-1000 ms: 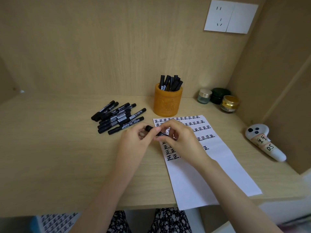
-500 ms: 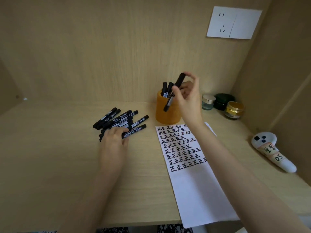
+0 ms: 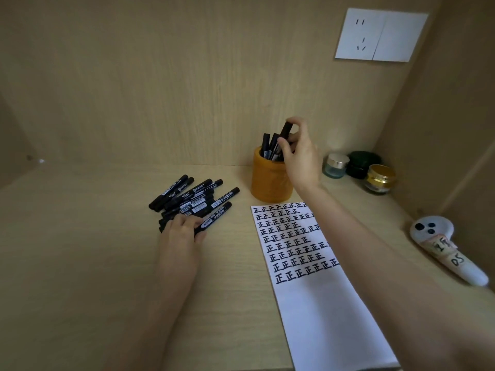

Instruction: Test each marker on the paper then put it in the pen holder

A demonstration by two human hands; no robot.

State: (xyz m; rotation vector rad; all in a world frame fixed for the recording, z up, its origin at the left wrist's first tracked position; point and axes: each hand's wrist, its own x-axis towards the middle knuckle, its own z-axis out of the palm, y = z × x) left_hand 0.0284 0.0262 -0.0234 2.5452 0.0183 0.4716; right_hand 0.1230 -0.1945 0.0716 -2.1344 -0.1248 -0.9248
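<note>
My right hand [image 3: 298, 153] pinches a black marker [image 3: 284, 133] by its top end, with the lower end down inside the orange pen holder [image 3: 269, 180] among several other markers. My left hand [image 3: 183, 227] lies on the near end of a pile of several black markers [image 3: 192, 199] on the desk, its fingers curling round the nearest marker [image 3: 214, 216]. The white paper [image 3: 308, 277] lies right of the pile, its upper half covered in rows of black test marks.
Three small jars [image 3: 359, 168] stand at the back right corner. A white controller with a taped label [image 3: 444, 245] lies at the right. The wooden back wall carries a white socket plate [image 3: 380, 38]. The desk's front edge runs along the bottom.
My right hand carried the marker up from the paper and lowered it into the holder. My left hand left that marker, moved to the pile and closed on the nearest marker.
</note>
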